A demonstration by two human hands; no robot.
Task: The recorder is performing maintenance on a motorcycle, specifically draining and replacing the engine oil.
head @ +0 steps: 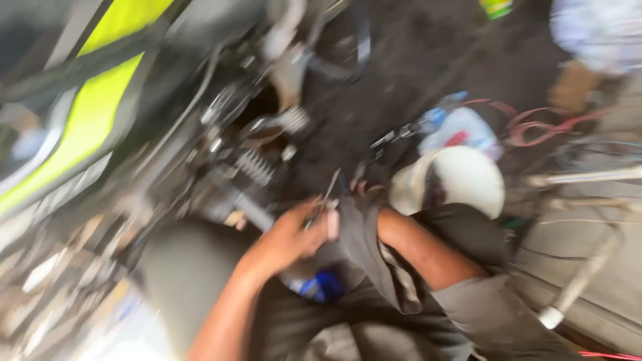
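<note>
Nearest, the left hand (291, 237) is closed around a thin metal tool (328, 194), just below the motorcycle engine (247, 160). Gripped so lightly near its end, the tool could slip and drop among the engine's springs. The right hand is hidden behind the knee, so its grip cannot be told. Right of the engine, a white bowl (461, 177) and red wires (542, 124) blur together.

This looks like a motorbike repair shop. A motorbike (100, 127) with a yellow and black body stands close by, its metal springs (257, 167) and engine parts showing. The dirty floor (414, 60) has wires (542, 127), rags and a white bowl (461, 177).
</note>
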